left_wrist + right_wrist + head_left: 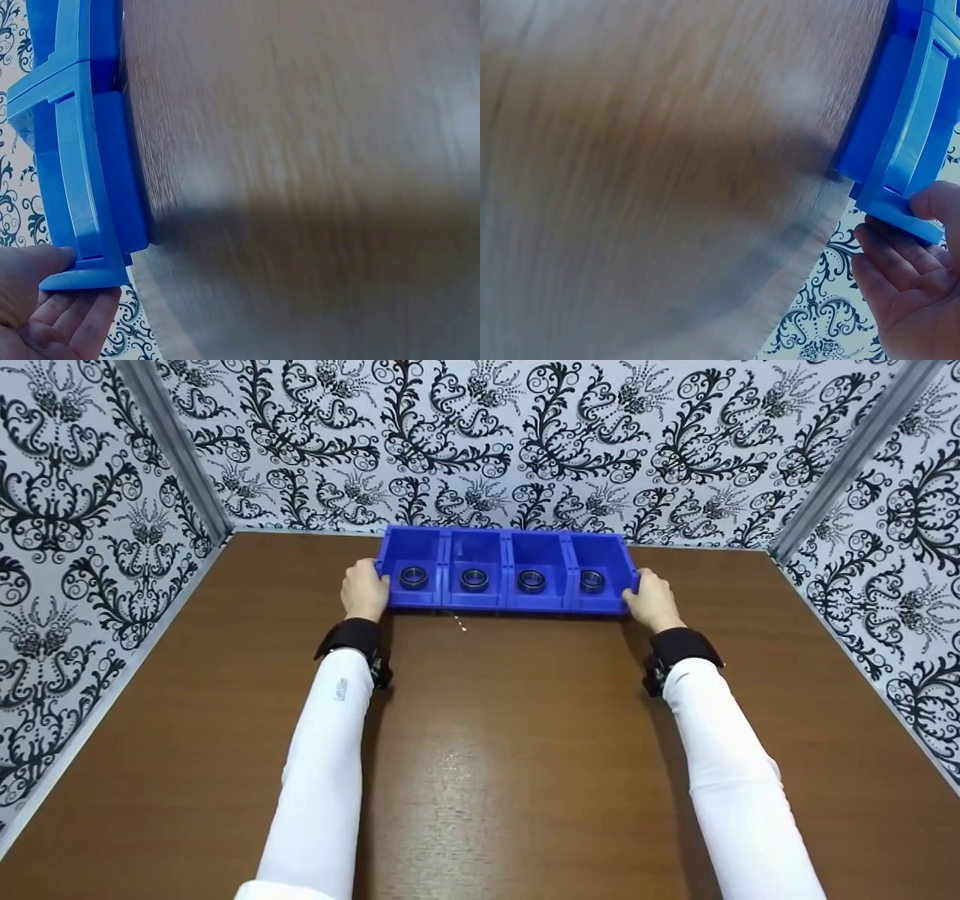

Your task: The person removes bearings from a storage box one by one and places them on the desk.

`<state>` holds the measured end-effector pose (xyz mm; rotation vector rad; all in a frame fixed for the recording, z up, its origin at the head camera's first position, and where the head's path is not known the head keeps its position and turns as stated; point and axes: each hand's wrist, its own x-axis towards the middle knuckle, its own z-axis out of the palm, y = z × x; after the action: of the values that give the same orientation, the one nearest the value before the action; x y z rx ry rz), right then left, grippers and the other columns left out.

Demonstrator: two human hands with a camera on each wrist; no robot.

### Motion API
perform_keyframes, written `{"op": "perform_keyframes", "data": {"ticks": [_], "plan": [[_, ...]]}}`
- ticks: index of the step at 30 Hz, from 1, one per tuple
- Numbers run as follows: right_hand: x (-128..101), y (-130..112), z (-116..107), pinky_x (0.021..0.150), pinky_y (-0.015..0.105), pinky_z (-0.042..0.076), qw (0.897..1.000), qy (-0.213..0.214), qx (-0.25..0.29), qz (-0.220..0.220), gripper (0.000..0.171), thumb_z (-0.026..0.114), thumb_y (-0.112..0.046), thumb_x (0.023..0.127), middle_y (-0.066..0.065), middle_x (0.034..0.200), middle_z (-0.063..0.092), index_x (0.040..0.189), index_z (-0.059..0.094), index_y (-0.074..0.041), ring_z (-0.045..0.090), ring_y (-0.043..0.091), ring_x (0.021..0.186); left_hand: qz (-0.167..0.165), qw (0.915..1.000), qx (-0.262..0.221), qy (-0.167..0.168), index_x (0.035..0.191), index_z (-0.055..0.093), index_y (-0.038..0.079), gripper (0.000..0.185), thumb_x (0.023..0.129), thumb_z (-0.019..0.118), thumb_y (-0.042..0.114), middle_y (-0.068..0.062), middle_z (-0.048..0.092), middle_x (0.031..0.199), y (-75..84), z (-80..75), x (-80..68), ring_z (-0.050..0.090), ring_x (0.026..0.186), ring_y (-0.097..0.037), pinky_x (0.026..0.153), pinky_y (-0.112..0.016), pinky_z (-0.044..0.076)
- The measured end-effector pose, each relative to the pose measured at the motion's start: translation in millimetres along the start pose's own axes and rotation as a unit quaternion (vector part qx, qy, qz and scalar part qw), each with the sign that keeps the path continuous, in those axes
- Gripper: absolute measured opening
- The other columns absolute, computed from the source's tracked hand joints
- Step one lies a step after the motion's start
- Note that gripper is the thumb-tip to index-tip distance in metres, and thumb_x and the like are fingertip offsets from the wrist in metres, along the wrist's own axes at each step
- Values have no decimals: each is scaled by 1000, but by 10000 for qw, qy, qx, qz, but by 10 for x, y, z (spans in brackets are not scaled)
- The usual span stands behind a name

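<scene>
A row of joined blue bins [472, 601] stands at the far side of the table, and each compartment holds a black-and-metal ring-shaped bearing [474, 580]. My left hand [365, 591] grips the left end wall of the row. In the left wrist view its thumb lies on the inner side of the blue bin [82, 172] and the fingers are outside. At the opposite end my right hand [654, 600] pinches the right wall. The right wrist view shows that thumb over the rim of the blue bin [915, 127], fingers beneath and outside.
The brown wooden table [517, 750] stretches between both arms. Patterned black-and-white walls [480, 442] enclose it at the back and sides, with grey metal posts in the corners. A small light-coloured fleck [460, 623] shows just in front of the bins.
</scene>
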<state>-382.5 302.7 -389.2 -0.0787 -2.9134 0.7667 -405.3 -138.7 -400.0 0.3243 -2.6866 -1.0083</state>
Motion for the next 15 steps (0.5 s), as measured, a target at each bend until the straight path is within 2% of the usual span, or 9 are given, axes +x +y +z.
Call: {"op": "perform_keyframes", "data": {"ticks": [15], "plan": [[-57,27,-94,105,64,46,9997,-92,-76,-200,54,58,-14,93,40,132,59,136,51,18,58,57,122,219,9997,-23,-117,127,70,4,33,97,66,16,-22,70,131,-86,-101,-69,68,120,-43,100,-55,53]]}}
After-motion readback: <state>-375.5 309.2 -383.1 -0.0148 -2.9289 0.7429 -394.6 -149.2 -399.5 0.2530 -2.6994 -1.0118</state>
